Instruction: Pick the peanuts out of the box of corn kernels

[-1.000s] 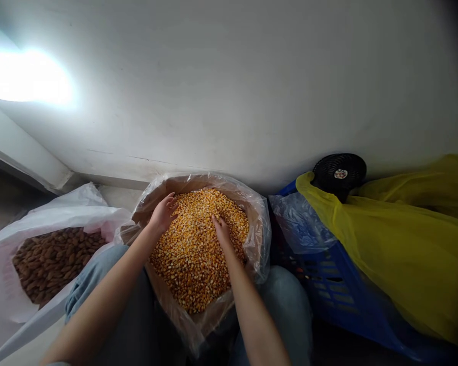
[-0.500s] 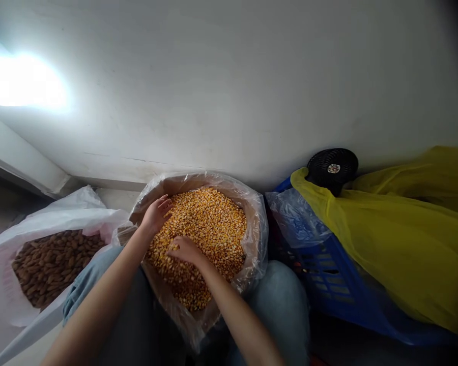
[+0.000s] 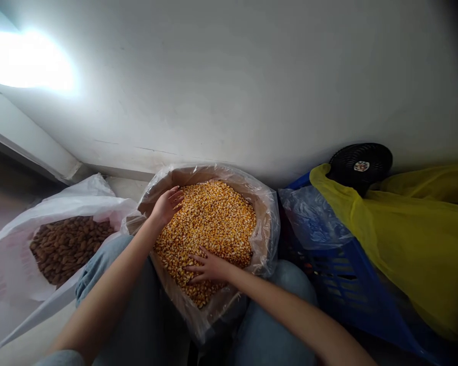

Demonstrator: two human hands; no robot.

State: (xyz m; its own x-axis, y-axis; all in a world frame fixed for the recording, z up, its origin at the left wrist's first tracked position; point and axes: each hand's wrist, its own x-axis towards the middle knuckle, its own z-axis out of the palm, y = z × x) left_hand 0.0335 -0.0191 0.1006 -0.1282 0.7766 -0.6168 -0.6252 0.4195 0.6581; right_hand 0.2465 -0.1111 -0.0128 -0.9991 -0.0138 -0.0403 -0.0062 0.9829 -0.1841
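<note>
Yellow corn kernels (image 3: 217, 218) fill a bag lined with clear plastic (image 3: 265, 213), which stands between my knees. At the upper left of the corn is my left hand (image 3: 168, 205), fingers apart, close to the kernels and the bag's inner side. Lower down, my right hand (image 3: 209, 267) lies on the kernels with its fingers spread and nothing held in them.
To the left is a white sack (image 3: 7, 264) of brown almond-like nuts (image 3: 70, 244). A blue basket (image 3: 351, 284) on the right bears clear plastic, yellow mesh (image 3: 412, 244) and a black fan (image 3: 361, 165). A wall (image 3: 229, 86) rises behind the bags.
My right hand has moved down and to the right relative to the corn, and its curled fingers have spread. My left hand stays near the same side. The view has shifted slightly.
</note>
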